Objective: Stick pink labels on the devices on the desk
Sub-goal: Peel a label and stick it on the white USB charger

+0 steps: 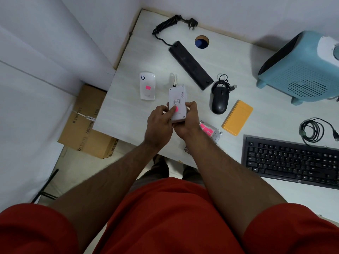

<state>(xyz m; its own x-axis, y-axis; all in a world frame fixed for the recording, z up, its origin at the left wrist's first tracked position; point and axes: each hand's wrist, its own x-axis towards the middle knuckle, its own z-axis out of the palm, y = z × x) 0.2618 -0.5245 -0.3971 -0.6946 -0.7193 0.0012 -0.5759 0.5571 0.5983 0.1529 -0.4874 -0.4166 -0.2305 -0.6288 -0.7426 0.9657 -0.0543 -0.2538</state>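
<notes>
White device (177,104) — held above the surface (128,110), gripped by right hand (187,121) fingers (190,105). Left hand (159,123) thumb pressing pink label (176,109) flat. Best rubbed firmly edge to edge — no lifted corners. Label sheet (206,129) just beside.

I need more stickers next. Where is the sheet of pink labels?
The pink label sheet lies near the desk's front edge, just right of the right hand, between it and the yellow box.

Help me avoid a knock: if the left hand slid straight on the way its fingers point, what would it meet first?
The left hand points up and right across the white device it presses. Past that, the black mouse looks first in line, though depth is unclear.
</notes>
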